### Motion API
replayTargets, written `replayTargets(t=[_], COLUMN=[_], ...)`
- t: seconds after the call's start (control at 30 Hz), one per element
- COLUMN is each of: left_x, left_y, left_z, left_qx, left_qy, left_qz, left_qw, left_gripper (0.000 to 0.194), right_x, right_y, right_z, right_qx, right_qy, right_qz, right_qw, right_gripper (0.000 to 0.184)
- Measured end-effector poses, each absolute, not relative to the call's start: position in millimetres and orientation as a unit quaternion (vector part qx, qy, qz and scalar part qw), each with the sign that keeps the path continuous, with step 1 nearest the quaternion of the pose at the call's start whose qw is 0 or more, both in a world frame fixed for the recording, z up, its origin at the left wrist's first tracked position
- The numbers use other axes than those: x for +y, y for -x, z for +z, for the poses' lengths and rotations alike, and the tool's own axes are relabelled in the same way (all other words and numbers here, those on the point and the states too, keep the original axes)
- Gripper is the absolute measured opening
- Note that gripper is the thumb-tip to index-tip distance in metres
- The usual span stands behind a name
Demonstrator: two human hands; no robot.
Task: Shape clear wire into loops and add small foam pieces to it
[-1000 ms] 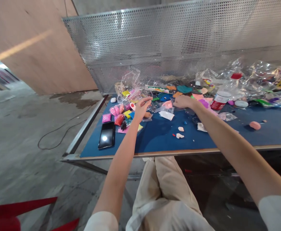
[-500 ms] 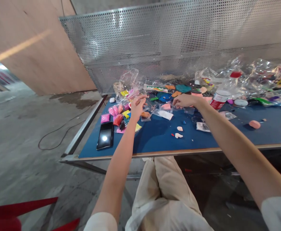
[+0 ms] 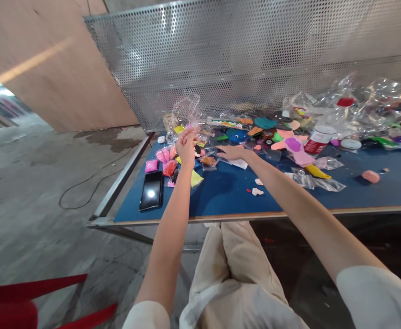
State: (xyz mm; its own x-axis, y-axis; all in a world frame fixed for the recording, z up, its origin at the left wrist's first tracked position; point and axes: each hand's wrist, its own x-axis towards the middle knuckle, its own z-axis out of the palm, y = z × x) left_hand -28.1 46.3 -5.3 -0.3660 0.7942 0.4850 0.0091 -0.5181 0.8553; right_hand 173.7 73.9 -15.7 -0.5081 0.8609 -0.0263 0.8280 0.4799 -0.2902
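My left hand [image 3: 185, 150] is raised over the heap at the table's left, its fingers pinched together beside a clear plastic bag [image 3: 187, 108]. Whatever lies between the fingertips is too small to make out. My right hand [image 3: 233, 153] reaches leftward, palm down and fingers stretched, above a white packet [image 3: 239, 163]. Between the hands, a brown clay packet [image 3: 208, 161] lies on the table. Close to my left wrist are pink clay packets [image 3: 163, 154], a red packet [image 3: 169, 168] and a yellow one [image 3: 196, 178]. Behind my right hand sits a blue clay figure with eyes [image 3: 237, 135].
A black phone [image 3: 151, 191] lies at the left of the blue table [image 3: 217, 198]. White clay pieces [image 3: 257, 192] are near the front edge. A bottle with a red cap [image 3: 320, 135] stands at right among crumpled plastic bags [image 3: 368, 109]. A perforated metal panel [image 3: 221, 55] rises behind.
My right hand has moved left, toward my left hand, and its fingers have straightened. My left hand has shifted slightly left. Pink, purple and yellow shapes by the bottle, previously behind my right arm, now show.
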Motion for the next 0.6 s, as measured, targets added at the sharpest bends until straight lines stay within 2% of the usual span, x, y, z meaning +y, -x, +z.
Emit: replayTargets(t=[0.1, 0.2, 0.3, 0.4, 0.47, 0.6], left_x=[46.9, 47.3, 48.4, 49.1, 48.4, 44.4], left_y=[31.2, 32.7, 34.4, 36.0, 36.3, 34.8], left_z=[-2.9, -2.2, -2.3, -2.1, -1.4, 0.9], left_qx=[0.407, 0.408, 0.41, 0.414, 0.413, 0.395], left_qy=[-0.491, -0.486, -0.484, -0.478, -0.472, -0.468], left_qz=[0.726, 0.727, 0.727, 0.731, 0.736, 0.749], left_qw=[0.259, 0.261, 0.261, 0.256, 0.255, 0.252], left_gripper=[0.032, 0.027, 0.025, 0.025, 0.023, 0.024], right_x=[69.1, 67.1, 71.2, 77.3, 80.1, 87.1], right_y=[-173.6, -170.0, -165.2, -164.1, -164.5, -165.1], right_z=[-12.0, -0.3, 12.6, 21.9, 24.4, 19.4], right_qx=[-0.879, -0.864, -0.837, -0.8, -0.781, -0.745], right_qy=[0.46, 0.499, 0.537, 0.567, 0.581, 0.59], right_qz=[0.096, 0.006, -0.02, -0.016, 0.002, 0.118], right_qw=[0.078, 0.069, 0.1, 0.195, 0.228, 0.287], right_gripper=[0.053, 0.031, 0.032, 0.037, 0.036, 0.032])
